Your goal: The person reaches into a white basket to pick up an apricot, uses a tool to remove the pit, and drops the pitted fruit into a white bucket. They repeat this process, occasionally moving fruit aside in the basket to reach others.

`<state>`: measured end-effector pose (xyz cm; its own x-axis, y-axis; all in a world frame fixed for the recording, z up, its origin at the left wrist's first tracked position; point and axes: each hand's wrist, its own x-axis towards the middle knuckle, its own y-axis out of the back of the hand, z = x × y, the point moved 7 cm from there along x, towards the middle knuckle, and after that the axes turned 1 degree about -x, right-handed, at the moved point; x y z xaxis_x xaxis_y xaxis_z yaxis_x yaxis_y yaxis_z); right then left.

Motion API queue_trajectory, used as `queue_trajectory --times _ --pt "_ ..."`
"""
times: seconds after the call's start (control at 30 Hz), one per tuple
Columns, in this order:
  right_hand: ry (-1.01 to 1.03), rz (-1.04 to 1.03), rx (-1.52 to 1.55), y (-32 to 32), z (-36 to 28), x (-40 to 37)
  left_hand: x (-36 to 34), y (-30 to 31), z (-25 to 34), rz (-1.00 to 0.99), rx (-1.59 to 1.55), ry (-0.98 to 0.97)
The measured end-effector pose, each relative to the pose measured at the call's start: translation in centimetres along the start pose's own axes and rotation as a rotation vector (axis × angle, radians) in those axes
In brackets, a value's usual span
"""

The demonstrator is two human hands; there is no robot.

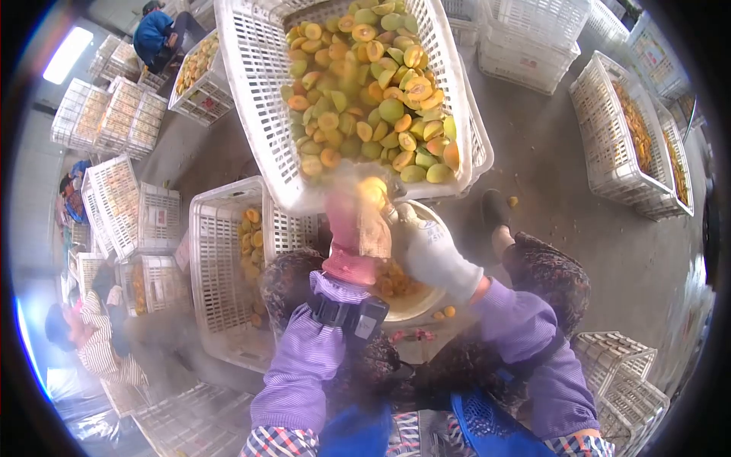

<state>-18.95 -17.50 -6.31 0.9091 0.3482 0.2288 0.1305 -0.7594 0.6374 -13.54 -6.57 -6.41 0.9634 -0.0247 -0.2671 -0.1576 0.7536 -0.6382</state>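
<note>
My left hand point(352, 228), in a pink glove with a tan patch, is closed around an orange-yellow apricot point(372, 192), blurred by haze. My right hand point(434, 250), in a white printed glove, is curled close beside it. Whatever its fingers grip, if anything, is hidden. Directly beyond both hands, a white slatted crate point(257, 99) holds many green and orange apricots point(373, 84), a lot of them cut in half. Under my hands, between my knees, sits a pale round tub point(415, 308) with orange pieces point(397, 283) inside, partly covered by my gloves.
At my left stands another white crate point(228, 320) with some cut apricots. Filled crates point(620, 145) are on the right, with stacked crates point(529, 46) behind. Crates point(110, 114) line the left, where a person in blue point(156, 34) and one in stripes point(106, 343) sit.
</note>
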Motion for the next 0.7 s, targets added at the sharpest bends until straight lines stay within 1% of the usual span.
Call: queue_trajectory --times 0.03,0.1,0.13,0.2,0.27,0.3,0.37,0.43,0.47,0.53,0.6,0.63,0.7 --pt "-0.02 0.019 -0.023 0.8 -0.5 0.2 0.4 0.4 -0.5 -0.049 -0.186 0.092" --pt "-0.066 -0.029 -0.044 2.4 -1.0 0.5 -0.4 0.2 1.1 -0.146 0.188 -0.142" --pt "-0.057 -0.054 0.016 1.7 -0.7 0.4 -2.5 -1.5 2.8 -0.19 0.757 -0.46" --pt "-0.04 -0.103 0.116 0.0 0.1 0.3 -2.7 -2.0 3.1 -0.19 0.937 -0.459" --pt "-0.044 -0.149 0.174 -1.2 0.5 0.3 -0.7 0.2 0.6 -0.117 0.142 0.162" --pt "-0.041 -0.168 0.168 -1.2 0.5 0.3 -0.9 -0.2 1.1 -0.152 0.076 0.157" --pt "-0.022 -0.201 0.134 -1.2 0.3 0.1 -0.6 0.3 1.2 -0.129 0.131 0.13" --pt "-0.049 -0.254 0.147 -0.3 -1.0 0.3 -0.4 1.2 1.2 -0.101 0.191 0.103" --pt "-0.095 -0.286 0.182 0.8 -1.7 0.4 -0.3 1.3 1.1 -0.094 0.223 0.092" --pt "-0.204 -0.366 0.271 3.0 -3.1 0.8 -1.0 -0.6 1.8 -0.068 0.187 0.099" --pt "-0.333 -0.457 0.391 3.8 -3.9 0.8 -2.7 -3.1 2.6 -0.026 0.062 0.135" --pt "-0.395 -0.529 0.442 3.8 -3.9 0.7 -2.6 -3.9 3.2 -0.243 0.144 0.039" --pt "-0.519 -0.671 0.543 3.5 -3.8 0.0 -2.4 -3.8 3.9 -0.338 0.337 -0.035"
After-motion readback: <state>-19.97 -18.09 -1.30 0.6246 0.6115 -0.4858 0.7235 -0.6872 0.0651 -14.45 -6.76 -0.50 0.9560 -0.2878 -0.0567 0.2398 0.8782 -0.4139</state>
